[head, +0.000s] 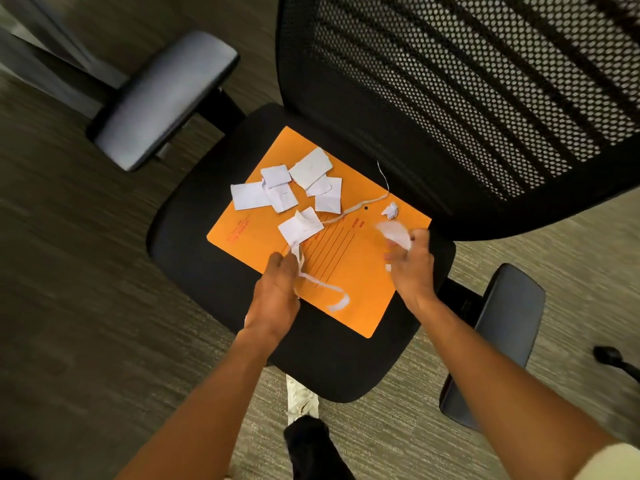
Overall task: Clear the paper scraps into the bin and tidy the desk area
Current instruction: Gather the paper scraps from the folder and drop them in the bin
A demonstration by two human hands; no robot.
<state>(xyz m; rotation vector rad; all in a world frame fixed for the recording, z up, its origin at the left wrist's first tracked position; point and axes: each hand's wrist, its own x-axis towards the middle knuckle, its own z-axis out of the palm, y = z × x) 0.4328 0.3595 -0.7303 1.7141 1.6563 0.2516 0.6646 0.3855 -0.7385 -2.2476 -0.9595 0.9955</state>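
Observation:
An orange envelope [349, 271] lies flat on the black seat [194, 237] of an office chair. Several white paper scraps [287, 188] are scattered over its far half, and a small crumpled ball [390, 210] sits near its right edge. My left hand [277, 285] pinches a long curling white paper strip [322, 289] that trails over the envelope's near part. My right hand [412, 268] grips a blurred white scrap [394, 233] above the envelope's right edge. No bin is in view.
The chair's mesh backrest [467, 91] rises at the top right. Padded armrests stand at the upper left [162, 98] and lower right [502, 341]. Carpet surrounds the chair. A dark shoe [308, 441] shows below the seat, and a black plug [609, 355] lies at the right.

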